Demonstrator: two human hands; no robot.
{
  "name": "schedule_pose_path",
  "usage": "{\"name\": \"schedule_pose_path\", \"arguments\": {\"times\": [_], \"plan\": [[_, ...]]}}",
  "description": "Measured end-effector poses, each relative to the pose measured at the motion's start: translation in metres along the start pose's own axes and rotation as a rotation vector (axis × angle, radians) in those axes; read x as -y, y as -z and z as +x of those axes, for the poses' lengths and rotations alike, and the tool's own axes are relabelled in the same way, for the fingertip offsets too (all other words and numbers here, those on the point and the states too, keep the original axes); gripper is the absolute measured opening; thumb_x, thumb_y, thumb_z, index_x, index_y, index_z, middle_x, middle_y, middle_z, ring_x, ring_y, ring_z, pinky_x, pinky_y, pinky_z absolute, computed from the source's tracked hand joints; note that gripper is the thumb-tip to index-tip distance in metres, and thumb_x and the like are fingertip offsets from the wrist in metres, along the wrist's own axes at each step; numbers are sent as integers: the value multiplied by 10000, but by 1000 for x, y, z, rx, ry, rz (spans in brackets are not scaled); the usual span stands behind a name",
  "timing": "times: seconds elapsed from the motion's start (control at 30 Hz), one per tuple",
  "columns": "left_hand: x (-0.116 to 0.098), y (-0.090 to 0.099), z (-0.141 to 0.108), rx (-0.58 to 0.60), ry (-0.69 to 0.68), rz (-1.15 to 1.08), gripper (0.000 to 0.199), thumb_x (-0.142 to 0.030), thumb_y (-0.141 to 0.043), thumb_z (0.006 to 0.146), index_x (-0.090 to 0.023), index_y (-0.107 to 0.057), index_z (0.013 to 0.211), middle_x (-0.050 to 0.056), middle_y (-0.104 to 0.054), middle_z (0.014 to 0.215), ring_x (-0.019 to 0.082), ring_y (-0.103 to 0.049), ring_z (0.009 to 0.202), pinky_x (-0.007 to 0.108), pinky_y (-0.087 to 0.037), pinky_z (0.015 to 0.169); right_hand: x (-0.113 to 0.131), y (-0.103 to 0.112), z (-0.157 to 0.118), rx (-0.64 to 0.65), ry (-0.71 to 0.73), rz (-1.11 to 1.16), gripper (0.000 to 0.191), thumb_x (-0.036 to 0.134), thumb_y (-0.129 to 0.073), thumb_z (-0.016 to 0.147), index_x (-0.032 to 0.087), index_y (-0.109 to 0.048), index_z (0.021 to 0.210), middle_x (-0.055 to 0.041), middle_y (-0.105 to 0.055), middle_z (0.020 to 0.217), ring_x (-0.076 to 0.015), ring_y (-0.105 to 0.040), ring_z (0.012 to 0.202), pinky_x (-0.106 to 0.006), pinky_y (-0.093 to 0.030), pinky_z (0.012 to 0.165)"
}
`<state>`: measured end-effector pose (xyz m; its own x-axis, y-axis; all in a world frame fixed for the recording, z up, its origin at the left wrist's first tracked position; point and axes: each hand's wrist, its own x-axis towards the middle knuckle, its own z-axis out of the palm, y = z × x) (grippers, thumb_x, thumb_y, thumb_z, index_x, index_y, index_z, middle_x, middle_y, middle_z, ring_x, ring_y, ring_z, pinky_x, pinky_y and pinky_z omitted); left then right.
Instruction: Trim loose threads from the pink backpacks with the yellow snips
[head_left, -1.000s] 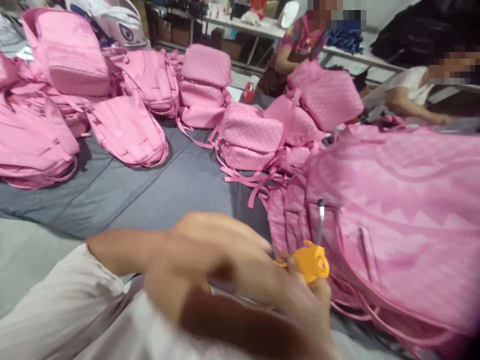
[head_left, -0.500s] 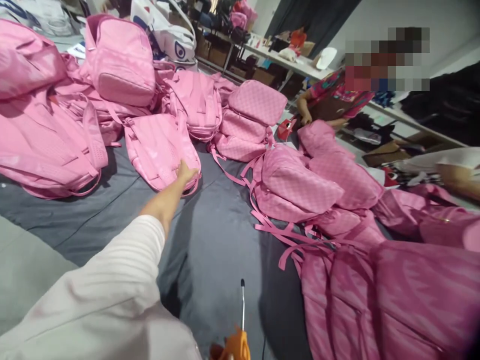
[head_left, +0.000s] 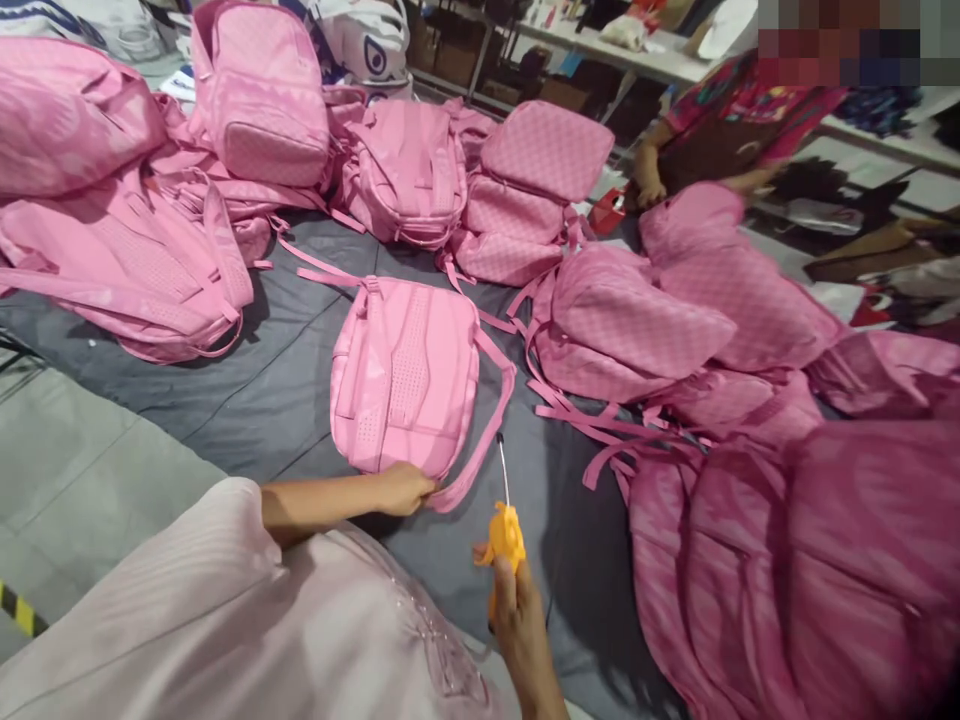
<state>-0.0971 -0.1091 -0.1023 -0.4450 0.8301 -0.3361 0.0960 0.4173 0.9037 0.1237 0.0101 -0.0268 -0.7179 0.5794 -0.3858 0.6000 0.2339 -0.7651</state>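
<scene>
Positioning, apparently: left hand point(head_left: 405, 488) clamped on pink backpack point(head_left: 442, 370), near front edge of grey cloth point(head_left: 251, 430); right hand point(head_left: 521, 610) wrapped round yellow tool point(head_left: 506, 535) (tip up). Shifting calls for clearing strap point(head_left: 489, 432).

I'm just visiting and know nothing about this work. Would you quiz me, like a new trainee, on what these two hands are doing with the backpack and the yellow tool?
1. Which thing is the left hand gripping?
A) a red box
B) a white bag
C) the pink backpack nearest the person

2. True or false: that backpack's shoulder straps are all hidden underneath it.

3. Fill in the blank: the yellow tool in the right hand has a thin metal rod with a ____ tip.

Key: 1. C; 2. false; 3. black
</scene>
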Motion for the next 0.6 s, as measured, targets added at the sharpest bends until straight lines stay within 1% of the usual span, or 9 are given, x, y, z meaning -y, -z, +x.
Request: {"name": "schedule_pose_path", "arguments": {"times": [0.07,0.1,0.17,0.23,0.33,0.4,0.5,0.53,0.6], "plan": [[-5,-9,-35,125,-9,50,216,-469,-813,629,-301,-703,708,122,-740,775,375,-718,995,526,-494,1049,5,21,5,-126,-6,10,605,740,-286,897,251,-642,908,-120,-717,969,-301,-680,913,-453,-552,871],[-9,-10,-47,111,-38,83,251,-504,-791,668,-294,-737,796,122,-758,867,364,-702,1061,513,-477,1073,8,37,11,-162,-18,14,606,748,-283,896,240,-612,889,-121,-711,909,-284,-685,843,-431,-563,817],[-15,-10,-59,-79,-94,224,413,-516,-692,797,-271,-727,1128,125,-702,1243,336,-541,1337,506,-348,1187,17,73,28,-156,-58,-6,588,757,-313,891,227,-568,902,-104,-691,802,-259,-679,722,-394,-566,702],[-15,-11,-60,-329,-50,420,641,-456,-645,861,-200,-531,1438,159,-407,1574,346,-253,1521,546,-194,1241,27,108,50,-82,-70,-60,536,730,-363,893,224,-537,909,-78,-673,733,-240,-664,633,-375,-552,627],[-2,-22,-52,-353,155,625,924,-407,-708,835,-91,-261,1578,267,-89,1651,411,-85,1543,599,-182,1213,45,144,71,5,-138,-199,447,654,-369,929,227,-496,899,-50,-623,625,-208,-610,497,-328,-494,494],[11,-35,-50,-319,197,671,949,-410,-702,846,-88,-212,1591,280,-84,1647,416,-109,1538,600,-209,1201,53,152,66,118,-165,-359,455,663,-401,920,223,-514,891,-38,-581,552,-183,-549,421,-291,-422,420],[24,-49,-52,-429,143,633,730,-299,-564,930,-100,-286,1575,236,-203,1641,380,-179,1535,578,-225,1209,58,151,40,445,-183,-420,549,755,-463,848,215,-555,814,-22,-555,517,-157,-504,395,-269,-382,394],[26,-49,-54,-471,122,565,661,-243,-520,939,-100,-334,1557,223,-263,1627,357,-218,1529,553,-236,1216,57,149,32,463,-178,-417,585,791,-452,827,216,-544,771,-16,-548,512,-151,-499,397,-266,-382,398],[28,-41,-60,-537,70,316,567,-204,-480,944,-120,-440,1503,187,-392,1577,302,-323,1498,482,-272,1225,56,147,24,348,-147,-444,636,845,-398,803,224,-498,707,-4,-528,489,-145,-490,393,-262,-380,403]]}}
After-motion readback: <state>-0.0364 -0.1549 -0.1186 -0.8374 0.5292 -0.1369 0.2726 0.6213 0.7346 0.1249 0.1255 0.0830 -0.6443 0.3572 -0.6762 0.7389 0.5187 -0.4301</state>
